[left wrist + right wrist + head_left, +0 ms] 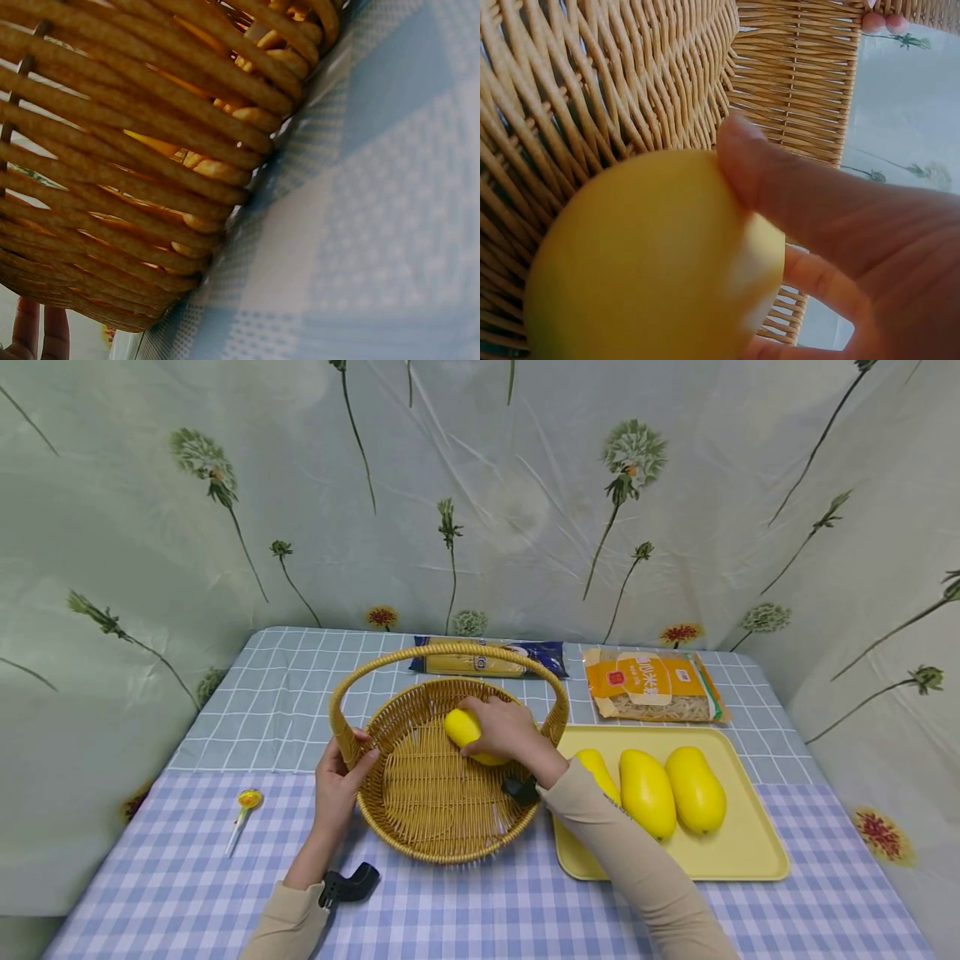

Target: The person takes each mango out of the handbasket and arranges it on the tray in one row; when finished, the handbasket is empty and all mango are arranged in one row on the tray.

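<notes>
A round wicker basket (431, 818) with a tall arched handle stands in the middle of the table. My left hand (339, 789) grips its left rim at the foot of the handle; in the left wrist view the woven wall fills much of the picture, with two fingertips (55, 334) below it. Inside the basket, towards the back, my right hand (508, 731) holds a yellow mango (461, 727). The right wrist view shows the thumb (742, 154) across this mango (652, 255), close to the wicker wall. Whether it touches the basket floor is hidden.
Right of the basket, three mangoes (647, 793) lie on a yellow tray (753, 852), one partly behind my right sleeve. Behind are a long pasta packet (480, 665) and an orange food bag (652, 685). A lollipop (249, 799) lies at left on the checked cloth.
</notes>
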The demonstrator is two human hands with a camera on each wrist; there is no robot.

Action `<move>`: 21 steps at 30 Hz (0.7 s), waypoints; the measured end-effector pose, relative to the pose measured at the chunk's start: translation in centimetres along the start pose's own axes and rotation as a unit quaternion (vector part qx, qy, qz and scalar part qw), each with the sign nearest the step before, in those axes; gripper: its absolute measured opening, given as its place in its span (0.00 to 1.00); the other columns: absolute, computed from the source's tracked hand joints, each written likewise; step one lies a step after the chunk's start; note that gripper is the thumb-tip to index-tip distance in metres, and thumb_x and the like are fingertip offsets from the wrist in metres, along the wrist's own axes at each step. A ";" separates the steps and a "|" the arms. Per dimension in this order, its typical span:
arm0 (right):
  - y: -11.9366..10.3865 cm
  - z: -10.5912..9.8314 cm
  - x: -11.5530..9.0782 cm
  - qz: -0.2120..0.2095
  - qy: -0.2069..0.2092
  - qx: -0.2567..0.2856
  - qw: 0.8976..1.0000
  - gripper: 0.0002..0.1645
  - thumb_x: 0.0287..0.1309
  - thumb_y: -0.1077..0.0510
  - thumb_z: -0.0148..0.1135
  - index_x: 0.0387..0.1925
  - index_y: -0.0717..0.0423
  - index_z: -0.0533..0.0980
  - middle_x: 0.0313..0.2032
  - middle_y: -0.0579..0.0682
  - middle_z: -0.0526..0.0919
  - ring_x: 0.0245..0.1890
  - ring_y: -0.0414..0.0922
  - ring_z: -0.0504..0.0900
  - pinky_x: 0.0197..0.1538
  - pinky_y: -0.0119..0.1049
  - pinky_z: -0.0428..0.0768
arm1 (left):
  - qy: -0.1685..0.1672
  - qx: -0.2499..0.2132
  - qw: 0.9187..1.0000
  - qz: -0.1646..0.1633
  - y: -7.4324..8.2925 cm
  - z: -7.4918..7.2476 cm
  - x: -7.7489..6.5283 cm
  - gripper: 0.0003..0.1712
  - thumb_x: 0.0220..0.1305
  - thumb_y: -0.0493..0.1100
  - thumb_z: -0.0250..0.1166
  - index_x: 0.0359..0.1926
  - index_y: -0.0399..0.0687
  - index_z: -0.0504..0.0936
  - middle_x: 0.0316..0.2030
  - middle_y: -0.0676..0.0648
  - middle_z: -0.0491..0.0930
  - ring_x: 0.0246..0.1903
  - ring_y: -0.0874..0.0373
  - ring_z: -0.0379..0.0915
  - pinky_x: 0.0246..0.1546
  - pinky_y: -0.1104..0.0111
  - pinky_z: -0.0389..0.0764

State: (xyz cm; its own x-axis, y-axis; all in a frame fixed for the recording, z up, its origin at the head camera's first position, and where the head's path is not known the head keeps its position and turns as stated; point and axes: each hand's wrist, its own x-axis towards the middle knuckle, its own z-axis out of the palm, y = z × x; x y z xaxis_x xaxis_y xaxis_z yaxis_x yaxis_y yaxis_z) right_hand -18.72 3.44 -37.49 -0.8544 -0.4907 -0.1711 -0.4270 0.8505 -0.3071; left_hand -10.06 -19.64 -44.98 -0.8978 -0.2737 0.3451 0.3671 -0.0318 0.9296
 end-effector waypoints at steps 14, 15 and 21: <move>-0.1 0.1 -0.1 -0.006 -0.002 0.007 1.000 0.45 0.41 0.40 0.76 0.60 0.45 0.66 0.42 0.56 0.76 0.35 0.50 0.75 0.33 0.42 0.72 | -0.004 -0.004 1.000 0.016 -0.5 -0.2 -0.1 0.14 0.60 0.25 0.61 0.46 0.24 0.70 0.41 0.43 0.74 0.44 0.55 0.70 0.42 0.72 0.71; -0.2 0.1 -0.1 -0.007 -0.003 0.010 1.000 0.45 0.40 0.40 0.76 0.60 0.45 0.66 0.42 0.56 0.76 0.35 0.49 0.75 0.34 0.42 0.72 | -0.004 -0.004 1.000 0.016 -0.6 -0.2 -0.1 0.14 0.60 0.25 0.61 0.46 0.24 0.70 0.41 0.44 0.74 0.43 0.55 0.70 0.42 0.72 0.71; -0.1 0.3 -0.2 -0.011 -0.011 0.031 0.999 0.46 0.40 0.40 0.76 0.60 0.44 0.65 0.43 0.56 0.76 0.35 0.50 0.74 0.35 0.43 0.72 | -0.007 -0.001 1.000 0.014 -0.6 -0.2 0.0 0.15 0.59 0.25 0.61 0.47 0.25 0.70 0.41 0.45 0.74 0.44 0.57 0.70 0.42 0.72 0.71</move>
State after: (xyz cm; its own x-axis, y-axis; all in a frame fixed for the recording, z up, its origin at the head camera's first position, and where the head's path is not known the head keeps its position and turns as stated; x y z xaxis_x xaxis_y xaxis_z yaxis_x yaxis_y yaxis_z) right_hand -18.43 3.41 -37.70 -0.8379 -0.5139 -0.1838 -0.4262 0.8265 -0.3677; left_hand -10.22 -19.80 -45.59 -0.8902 -0.2618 0.3729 0.3928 -0.0262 0.9193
